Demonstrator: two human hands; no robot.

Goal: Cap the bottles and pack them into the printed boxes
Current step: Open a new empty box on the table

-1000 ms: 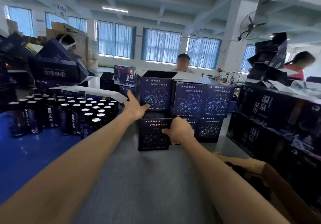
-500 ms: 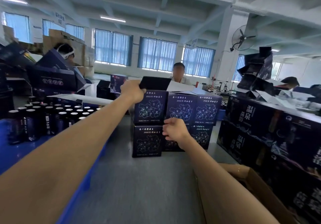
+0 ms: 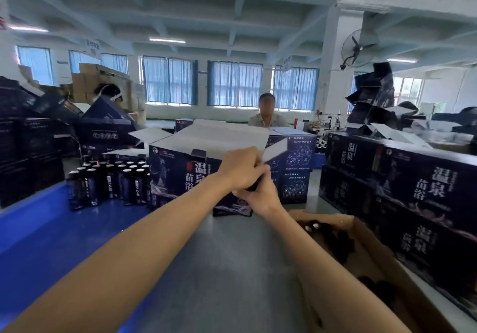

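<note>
In front of me my left hand (image 3: 241, 168) and my right hand (image 3: 260, 197) meet around a small dark printed box (image 3: 275, 150). The left grips it from above and the right holds it from below. Its white flap sticks out up and to the right, and the rest is mostly hidden by my fingers. Several dark bottles (image 3: 108, 183) with silver tops stand in a cluster on the blue surface (image 3: 38, 229) at the left. Just behind my hands a larger printed box (image 3: 178, 175) stands with its white flaps open.
An open brown carton (image 3: 366, 252) with dark caps inside sits at the lower right on the grey table (image 3: 219, 268). Stacked printed boxes (image 3: 413, 190) wall off the right side, and smaller ones (image 3: 294, 167) stand behind my hands. Two people sit across the table.
My left hand left the top of the box stack and came down to my right hand. Both now hold a small box in front of the larger open one.
</note>
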